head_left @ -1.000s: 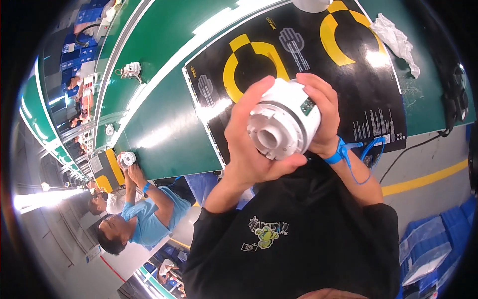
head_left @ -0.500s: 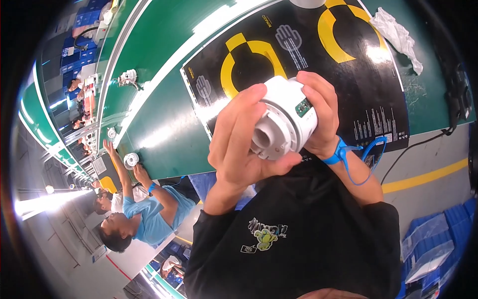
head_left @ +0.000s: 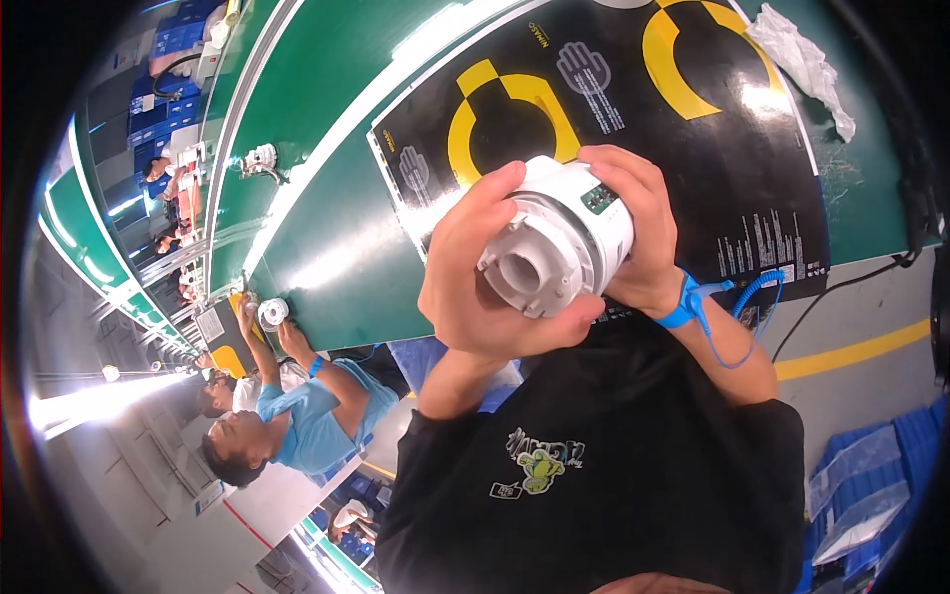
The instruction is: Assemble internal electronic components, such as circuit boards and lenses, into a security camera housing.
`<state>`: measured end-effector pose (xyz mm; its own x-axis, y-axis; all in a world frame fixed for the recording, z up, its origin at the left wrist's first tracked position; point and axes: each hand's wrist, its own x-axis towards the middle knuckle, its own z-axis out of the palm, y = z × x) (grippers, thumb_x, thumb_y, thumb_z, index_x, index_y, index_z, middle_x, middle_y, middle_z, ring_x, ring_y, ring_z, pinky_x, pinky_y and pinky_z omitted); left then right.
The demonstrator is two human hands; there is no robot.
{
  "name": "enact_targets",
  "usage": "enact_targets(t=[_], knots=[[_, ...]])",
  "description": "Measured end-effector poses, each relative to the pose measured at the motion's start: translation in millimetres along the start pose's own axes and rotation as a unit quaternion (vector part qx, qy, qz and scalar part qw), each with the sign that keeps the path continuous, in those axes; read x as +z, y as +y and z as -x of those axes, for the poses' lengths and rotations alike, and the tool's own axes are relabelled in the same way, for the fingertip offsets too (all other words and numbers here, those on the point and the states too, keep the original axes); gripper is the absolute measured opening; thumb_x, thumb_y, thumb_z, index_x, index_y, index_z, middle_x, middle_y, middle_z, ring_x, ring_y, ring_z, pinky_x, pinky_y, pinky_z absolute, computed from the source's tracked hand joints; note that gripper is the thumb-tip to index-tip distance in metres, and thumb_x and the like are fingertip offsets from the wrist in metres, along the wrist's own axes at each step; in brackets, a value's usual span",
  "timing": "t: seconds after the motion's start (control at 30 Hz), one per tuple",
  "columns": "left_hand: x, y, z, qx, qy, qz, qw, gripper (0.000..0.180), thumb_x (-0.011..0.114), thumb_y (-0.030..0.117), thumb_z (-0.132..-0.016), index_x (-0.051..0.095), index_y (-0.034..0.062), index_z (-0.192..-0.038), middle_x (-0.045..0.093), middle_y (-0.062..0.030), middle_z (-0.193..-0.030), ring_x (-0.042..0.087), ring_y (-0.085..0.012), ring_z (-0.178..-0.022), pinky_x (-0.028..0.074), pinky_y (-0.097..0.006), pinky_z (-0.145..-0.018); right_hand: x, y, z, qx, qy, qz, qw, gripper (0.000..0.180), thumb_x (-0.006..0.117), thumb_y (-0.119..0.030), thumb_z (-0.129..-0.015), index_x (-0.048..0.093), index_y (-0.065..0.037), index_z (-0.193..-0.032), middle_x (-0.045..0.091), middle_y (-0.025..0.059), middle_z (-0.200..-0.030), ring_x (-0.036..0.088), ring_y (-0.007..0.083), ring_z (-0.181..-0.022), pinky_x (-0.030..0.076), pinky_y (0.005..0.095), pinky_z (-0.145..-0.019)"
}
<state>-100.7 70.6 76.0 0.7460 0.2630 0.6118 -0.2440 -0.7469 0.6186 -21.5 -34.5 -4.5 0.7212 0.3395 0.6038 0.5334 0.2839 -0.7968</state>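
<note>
Stretching across the top of the view, the green conveyor belt (head_left: 327, 257) carries a black mat (head_left: 712, 178) with yellow rings. Just in front of that mat, a white cylindrical housing (head_left: 559, 238) is held up in both hands, its open stepped end now turned more squarely toward the camera than half a second ago. The left hand (head_left: 485, 277) wraps it from below, fingers curled; the right hand (head_left: 643, 233) clasps its far side, a blue wrist strap (head_left: 683, 302) trailing beneath.
</note>
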Motion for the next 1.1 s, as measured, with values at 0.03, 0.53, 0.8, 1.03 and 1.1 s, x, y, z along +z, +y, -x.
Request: enact_targets(t=[0.03, 0.53, 0.8, 1.03, 1.1], knots=[[3, -2, 1, 0.01, 0.015, 0.006, 1.0, 0.077, 0.087, 0.034, -0.054, 0.055, -0.0046, -0.112, 0.062, -0.025, -0.112, 0.063, -0.0356, -0.099, 0.052, -0.04, -0.084, -1, 0, 0, -0.002, -0.002, -0.002, 1.0, 0.078, 0.086, -0.009, -0.054, 0.048, -0.002, -0.122, 0.054, 0.0184, -0.12, 0.054, 0.0346, -0.108, 0.046, 0.039, -0.091], [-16, 9, -16, 0.066, -0.01, -0.013, 0.998, 0.073, 0.085, 0.036, -0.056, 0.054, -0.0064, -0.107, 0.06, -0.0205, -0.103, 0.064, -0.0348, -0.09, 0.054, -0.043, -0.078, 2, 2, -3, -0.03, 0.001, 0.004, 1.0, 0.078, 0.086, -0.011, -0.056, 0.047, -0.002, -0.123, 0.054, 0.0192, -0.12, 0.055, 0.035, -0.107, 0.047, 0.0398, -0.089], [-27, 25, -26, 0.053, -0.069, -0.124, 0.989, 0.064, 0.081, 0.042, -0.057, 0.062, 0.0008, -0.103, 0.064, -0.015, -0.094, 0.06, -0.0306, -0.082, 0.05, -0.039, -0.073, 1, 4, -1, -0.055, 0.006, 0.003, 0.998, 0.078, 0.087, -0.014, -0.057, 0.047, -0.003, -0.123, 0.054, 0.0187, -0.119, 0.055, 0.0353, -0.108, 0.047, 0.0397, -0.089], [-18, 14, -22, 0.099, -0.067, -0.144, 0.982, 0.077, 0.071, 0.061, -0.071, 0.058, -0.0037, -0.109, 0.06, -0.0207, -0.102, 0.059, -0.0278, -0.088, 0.05, -0.036, -0.075, 3, 2, -3, -0.041, 0.022, 0.021, 0.999, 0.078, 0.087, -0.013, -0.056, 0.048, -0.002, -0.122, 0.053, 0.0189, -0.12, 0.055, 0.0352, -0.108, 0.048, 0.0394, -0.089], [-18, 13, -22, 0.105, -0.094, -0.152, 0.978, 0.08, 0.072, 0.063, -0.069, 0.056, -0.0035, -0.112, 0.059, -0.0213, -0.105, 0.059, -0.0277, -0.09, 0.05, -0.036, -0.076, 1, 4, 0, -0.04, 0.027, 0.026, 0.998, 0.078, 0.087, -0.011, -0.055, 0.048, -0.002, -0.122, 0.054, 0.0192, -0.119, 0.055, 0.0354, -0.108, 0.047, 0.0398, -0.089]])
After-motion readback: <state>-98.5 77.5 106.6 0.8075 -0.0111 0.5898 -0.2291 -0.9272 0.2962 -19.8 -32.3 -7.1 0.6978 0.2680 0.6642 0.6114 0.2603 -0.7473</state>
